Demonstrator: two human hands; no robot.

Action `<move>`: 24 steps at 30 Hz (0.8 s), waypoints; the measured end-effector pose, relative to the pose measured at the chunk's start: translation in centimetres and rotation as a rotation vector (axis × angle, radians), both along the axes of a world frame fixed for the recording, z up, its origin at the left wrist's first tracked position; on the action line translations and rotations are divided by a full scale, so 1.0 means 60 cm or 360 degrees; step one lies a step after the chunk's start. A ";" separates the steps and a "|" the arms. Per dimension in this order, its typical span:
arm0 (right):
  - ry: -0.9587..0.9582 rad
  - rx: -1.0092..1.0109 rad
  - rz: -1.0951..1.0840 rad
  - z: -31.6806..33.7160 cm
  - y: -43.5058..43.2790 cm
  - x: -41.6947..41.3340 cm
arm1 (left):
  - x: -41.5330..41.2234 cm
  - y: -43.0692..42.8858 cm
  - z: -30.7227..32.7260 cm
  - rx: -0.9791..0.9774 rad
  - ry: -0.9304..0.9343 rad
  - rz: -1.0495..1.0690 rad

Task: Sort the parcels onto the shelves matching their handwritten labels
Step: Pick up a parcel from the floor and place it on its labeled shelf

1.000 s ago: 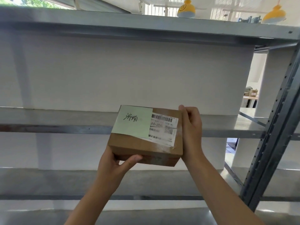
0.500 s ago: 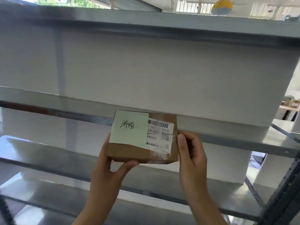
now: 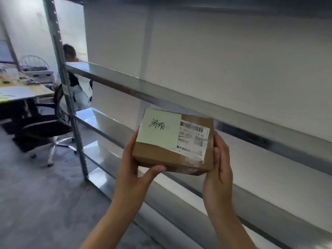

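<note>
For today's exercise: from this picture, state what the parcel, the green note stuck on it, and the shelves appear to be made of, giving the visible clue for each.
Parcel: brown cardboard by its matte tan faces, with glossy clear tape wrinkling near the front edge.
Green note: thin matte paper, flat, with handwritten ink on it.
Shelves: probably sheet metal, grey and shiny, with bright reflections and a perforated upright.

Printed shipping label [image 3: 194, 139] text blurred, illegible

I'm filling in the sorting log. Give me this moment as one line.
parcel: held in front of shelves, unplaced | left hand: grips left end | right hand: grips right end | green note: on top, handwritten
</note>
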State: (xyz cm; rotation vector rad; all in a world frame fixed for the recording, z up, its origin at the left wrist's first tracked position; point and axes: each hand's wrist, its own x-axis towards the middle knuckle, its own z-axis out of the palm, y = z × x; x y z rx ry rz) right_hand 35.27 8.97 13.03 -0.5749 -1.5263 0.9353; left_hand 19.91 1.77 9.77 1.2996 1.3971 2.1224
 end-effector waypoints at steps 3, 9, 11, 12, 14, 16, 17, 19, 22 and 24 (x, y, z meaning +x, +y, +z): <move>-0.0083 -0.0129 0.0336 0.004 -0.019 -0.066 | -0.060 -0.045 -0.002 -0.0036 0.0012 0.0165; -0.0153 -0.0207 0.0558 -0.004 -0.062 -0.241 | -0.213 -0.136 0.010 -0.0086 0.0055 0.0410; -0.0170 -0.0230 0.0585 -0.009 -0.081 -0.300 | -0.266 -0.167 0.013 -0.0118 0.0091 0.0497; -0.0179 -0.0241 0.0604 -0.011 -0.091 -0.330 | -0.292 -0.182 0.013 -0.0126 0.0088 0.0529; -0.0186 -0.0279 0.0661 -0.012 -0.114 -0.388 | -0.342 -0.211 0.011 -0.0142 0.0074 0.0573; -0.0175 -0.0316 0.0721 -0.014 -0.139 -0.444 | -0.390 -0.239 0.006 -0.0153 0.0055 0.0590; -0.0169 -0.0326 0.0745 -0.017 -0.150 -0.472 | -0.415 -0.252 0.004 -0.0160 0.0053 0.0598; -0.0170 -0.0323 0.0752 -0.029 -0.168 -0.526 | -0.462 -0.278 -0.002 -0.0188 0.0075 0.0600; -0.0157 -0.0372 0.0727 -0.047 -0.193 -0.600 | -0.527 -0.311 -0.016 -0.0232 0.0067 0.0572; -0.0150 -0.0389 0.0713 -0.059 -0.206 -0.641 | -0.568 -0.329 -0.028 -0.0247 0.0045 0.0554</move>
